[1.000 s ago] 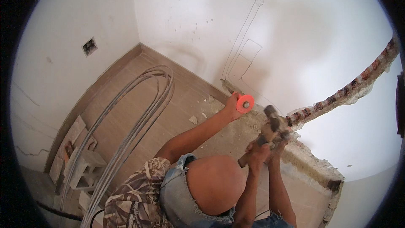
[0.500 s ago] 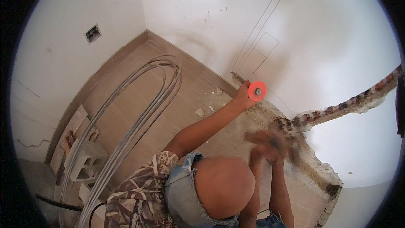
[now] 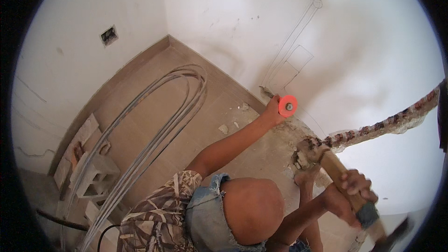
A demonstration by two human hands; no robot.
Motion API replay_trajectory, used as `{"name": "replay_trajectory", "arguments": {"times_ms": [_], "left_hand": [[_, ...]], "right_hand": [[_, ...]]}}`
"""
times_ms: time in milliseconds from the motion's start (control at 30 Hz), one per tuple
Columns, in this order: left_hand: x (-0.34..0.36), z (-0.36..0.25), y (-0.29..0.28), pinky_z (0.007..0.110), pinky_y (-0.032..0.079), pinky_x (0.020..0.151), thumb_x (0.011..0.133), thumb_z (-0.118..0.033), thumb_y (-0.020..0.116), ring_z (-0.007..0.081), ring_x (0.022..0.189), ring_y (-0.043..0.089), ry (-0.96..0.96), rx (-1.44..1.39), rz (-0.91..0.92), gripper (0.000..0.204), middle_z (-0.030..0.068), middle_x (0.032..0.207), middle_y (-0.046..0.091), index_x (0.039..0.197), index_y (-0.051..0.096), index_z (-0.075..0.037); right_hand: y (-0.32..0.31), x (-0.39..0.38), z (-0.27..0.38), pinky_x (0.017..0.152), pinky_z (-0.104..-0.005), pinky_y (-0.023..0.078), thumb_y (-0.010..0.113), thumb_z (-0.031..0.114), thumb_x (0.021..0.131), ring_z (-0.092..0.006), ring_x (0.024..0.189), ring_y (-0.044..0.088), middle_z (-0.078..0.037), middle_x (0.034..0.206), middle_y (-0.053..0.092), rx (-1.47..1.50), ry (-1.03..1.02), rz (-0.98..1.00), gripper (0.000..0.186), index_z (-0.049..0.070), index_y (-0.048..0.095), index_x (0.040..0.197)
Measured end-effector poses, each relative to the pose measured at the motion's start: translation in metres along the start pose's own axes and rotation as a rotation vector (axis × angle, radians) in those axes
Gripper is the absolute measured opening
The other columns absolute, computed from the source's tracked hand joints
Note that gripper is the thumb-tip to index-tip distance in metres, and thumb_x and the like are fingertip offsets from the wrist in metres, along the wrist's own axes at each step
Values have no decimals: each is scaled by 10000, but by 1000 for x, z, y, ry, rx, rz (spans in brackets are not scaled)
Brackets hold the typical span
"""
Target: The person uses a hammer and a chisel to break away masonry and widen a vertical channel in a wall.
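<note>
My left hand point(image 3: 273, 111) grips a chisel point(image 3: 289, 107) with a pink round guard, its tip against the wall by the foot of pencilled outlines point(image 3: 298, 58). My right hand point(image 3: 350, 196) is closed round the wooden handle of a hammer point(image 3: 332, 163), held at the lower right with its dark, blurred head near the rim. My bare knee point(image 3: 252, 210) shows through torn jeans below my left arm; behind my right arm is part of my lower leg point(image 3: 311, 228).
A rough chased channel point(image 3: 387, 128) runs up the wall at right. Broken plaster point(image 3: 224, 129) lies on the tiled floor point(image 3: 210, 116). Looped grey conduits point(image 3: 154, 135), concrete blocks point(image 3: 93, 177) and boards stand at left. A small square opening point(image 3: 108, 35) is in the left wall.
The hammer has swung from above my lower leg out to the lower right, blurred midway. The chisel and left hand appear slightly further right as the view shifts.
</note>
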State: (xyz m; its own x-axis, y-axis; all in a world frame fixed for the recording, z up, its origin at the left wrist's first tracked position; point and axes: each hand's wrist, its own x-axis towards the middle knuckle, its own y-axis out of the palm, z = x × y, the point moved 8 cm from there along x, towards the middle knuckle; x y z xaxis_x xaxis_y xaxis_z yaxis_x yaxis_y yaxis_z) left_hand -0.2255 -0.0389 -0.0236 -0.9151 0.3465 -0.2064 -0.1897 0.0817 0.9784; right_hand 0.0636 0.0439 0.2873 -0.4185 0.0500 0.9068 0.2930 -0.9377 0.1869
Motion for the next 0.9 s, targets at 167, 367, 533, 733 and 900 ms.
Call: {"name": "replay_trajectory", "arguments": {"times_ms": [167, 367, 533, 733, 900], "left_hand": [[-29, -21, 28, 339, 480, 768, 717, -300, 666, 244, 832, 574, 601, 1282, 190, 426, 123, 896, 585, 986, 504, -13], [-30, -33, 44, 351, 479, 757, 797, -271, 524, 226, 843, 562, 686, 1526, 118, 280, 90, 910, 559, 971, 489, -53], [-29, -30, 21, 360, 476, 753, 956, -256, 305, 166, 843, 523, 892, 1321, 270, 178, 14, 890, 489, 915, 432, -138], [-61, 47, -10, 349, 473, 736, 954, -271, 340, 120, 803, 511, 100, 536, 31, 191, -3, 781, 443, 823, 407, -148], [-65, 89, -36, 353, 473, 748, 951, -287, 356, 126, 816, 512, -126, 193, 220, 194, 8, 793, 481, 869, 455, -142]], "right_hand": [[-98, -119, -84, 737, -344, 424, 400, 785, 697, -226, 830, 490, -94, 846, 525, -913, 439, -167, 816, 72, 463, 1089], [-185, -202, -116, 682, -344, 444, 399, 738, 749, -233, 775, 509, -89, 874, 540, -417, 1003, -723, 758, 75, 432, 1115], [-165, -207, -112, 589, -326, 435, 404, 724, 766, -220, 668, 504, -76, 834, 524, -48, 976, -606, 728, 70, 428, 1086], [-82, -119, -61, 481, -244, 378, 409, 773, 713, -120, 536, 435, -24, 694, 417, -212, 669, -585, 737, 86, 439, 977], [-46, -108, -61, 484, -246, 374, 416, 772, 714, -128, 538, 426, -31, 703, 436, -137, 675, -386, 725, 93, 436, 967]]}}
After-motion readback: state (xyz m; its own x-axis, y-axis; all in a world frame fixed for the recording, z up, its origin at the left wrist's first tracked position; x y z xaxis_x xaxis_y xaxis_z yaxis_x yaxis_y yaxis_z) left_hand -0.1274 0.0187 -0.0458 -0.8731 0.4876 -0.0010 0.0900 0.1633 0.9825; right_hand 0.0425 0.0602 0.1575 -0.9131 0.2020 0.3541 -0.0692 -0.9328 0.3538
